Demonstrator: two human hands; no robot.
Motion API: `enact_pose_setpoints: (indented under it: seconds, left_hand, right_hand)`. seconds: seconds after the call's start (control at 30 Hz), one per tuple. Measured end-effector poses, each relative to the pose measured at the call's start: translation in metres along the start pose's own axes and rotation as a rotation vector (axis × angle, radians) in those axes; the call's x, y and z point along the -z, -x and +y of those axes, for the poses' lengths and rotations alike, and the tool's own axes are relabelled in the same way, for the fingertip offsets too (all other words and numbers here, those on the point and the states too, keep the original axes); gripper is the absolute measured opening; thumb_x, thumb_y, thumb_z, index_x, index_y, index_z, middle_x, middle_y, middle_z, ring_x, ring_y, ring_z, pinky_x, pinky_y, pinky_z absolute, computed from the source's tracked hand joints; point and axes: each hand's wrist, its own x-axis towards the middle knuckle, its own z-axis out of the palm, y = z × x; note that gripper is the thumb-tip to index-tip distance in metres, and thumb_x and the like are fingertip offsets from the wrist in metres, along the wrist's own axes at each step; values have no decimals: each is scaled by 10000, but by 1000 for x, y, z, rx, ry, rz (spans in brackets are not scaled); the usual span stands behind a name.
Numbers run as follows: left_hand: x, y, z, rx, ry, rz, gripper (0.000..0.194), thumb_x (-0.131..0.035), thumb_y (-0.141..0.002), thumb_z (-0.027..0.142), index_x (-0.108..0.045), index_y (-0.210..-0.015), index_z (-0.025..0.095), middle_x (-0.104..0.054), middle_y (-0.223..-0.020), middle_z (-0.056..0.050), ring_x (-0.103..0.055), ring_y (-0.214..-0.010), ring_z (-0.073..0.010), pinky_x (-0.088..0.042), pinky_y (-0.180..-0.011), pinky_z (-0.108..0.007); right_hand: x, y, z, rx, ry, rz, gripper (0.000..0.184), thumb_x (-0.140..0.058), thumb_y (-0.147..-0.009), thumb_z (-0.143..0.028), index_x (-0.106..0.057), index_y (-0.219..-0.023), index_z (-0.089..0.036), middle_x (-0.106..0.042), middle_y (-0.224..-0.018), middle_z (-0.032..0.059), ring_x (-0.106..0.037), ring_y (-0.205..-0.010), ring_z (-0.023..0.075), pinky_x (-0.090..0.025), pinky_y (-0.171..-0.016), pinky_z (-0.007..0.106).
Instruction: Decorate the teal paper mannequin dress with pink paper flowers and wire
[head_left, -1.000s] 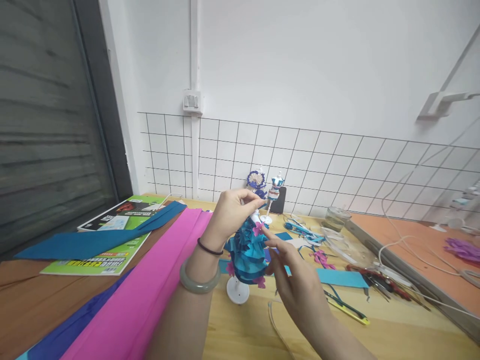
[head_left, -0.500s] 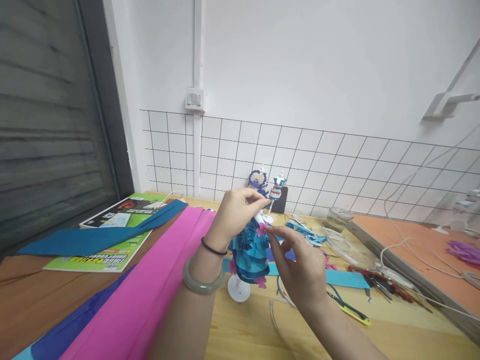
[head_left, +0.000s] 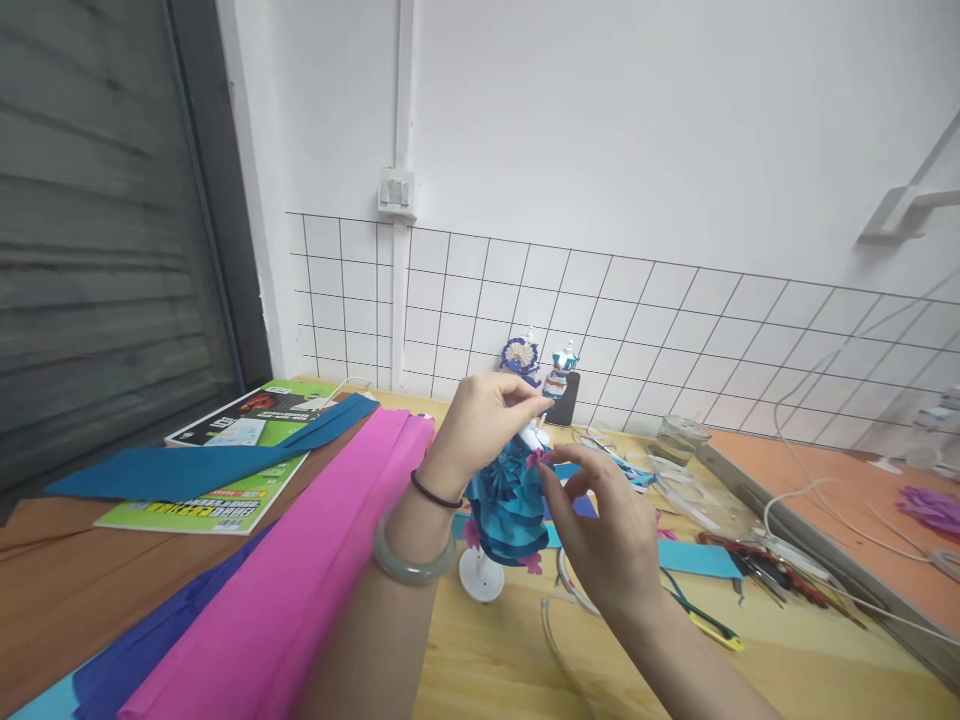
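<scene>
A small dress form in a ruffled teal paper dress (head_left: 510, 515) stands on a round white base (head_left: 481, 577), with pink paper flowers (head_left: 532, 565) low on its skirt. My right hand (head_left: 607, 520) pinches a pink paper flower (head_left: 535, 459) against the dress's upper edge, between thumb and forefinger. Just above the white top of the form, my left hand (head_left: 491, 425) is closed in a fingertip pinch; what it holds, if anything, is too small to see. My left forearm and wrist cover part of the dress's left side.
Two small decorated dress forms (head_left: 562, 370) stand behind, by a wire grid. Pink crepe paper (head_left: 315, 560), a teal strip (head_left: 165, 472) and magazines (head_left: 247, 490) lie left. To the right are a glass jar (head_left: 681, 438), a yellow cutter (head_left: 712, 630), tools (head_left: 772, 570) and loose cords.
The pink flower in my right hand has turned and sits closer against the dress's upper edge. My left hand keeps its pinch. The whole view has shifted slightly.
</scene>
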Motion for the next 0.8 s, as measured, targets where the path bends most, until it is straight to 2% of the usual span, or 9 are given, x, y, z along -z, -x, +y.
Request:
enact_pose_setpoints:
  seconds: [0.33, 0.57, 0.63, 0.8]
  left_hand:
    - [0, -1, -3, -1, 18, 18, 203, -569, -732, 339, -660, -694, 161, -662, -701, -36, -573, -629, -124, -444, -596, -249]
    - [-1, -1, -2, 24, 3, 29, 216, -572, -726, 351, -661, -689, 157, -663, -699, -37, -575, -643, -133, -440, -585, -242]
    - [-1, -1, -2, 21, 5, 20, 218, -569, -729, 354, -660, -688, 159, -660, -691, -35, -572, -639, -130, -440, -585, -241]
    - [-1, -1, -4, 25, 6, 7, 237, -564, -734, 374, -657, -700, 158, -647, -669, -33, -558, -615, -125, -434, -576, -243]
  right_hand:
    - [6, 5, 1, 20, -15, 9, 157, -521, -821, -173, -503, -972, -213, -633, -761, 7, -533, -489, 88, -461, -540, 231]
    - [6, 9, -1, -27, -130, -5, 189, -490, -838, -169, -520, -1019, -214, -664, -896, 56, -561, -521, 97, -503, -514, 243]
    - [6, 8, -2, -86, -200, 5, 183, -495, -836, -178, -520, -1014, -212, -657, -903, 62, -559, -532, 102, -516, -506, 252]
    - [8, 7, -4, -343, -490, -7, 155, -517, -825, -222, -499, -978, -207, -632, -887, 59, -562, -513, 96, -525, -448, 233]
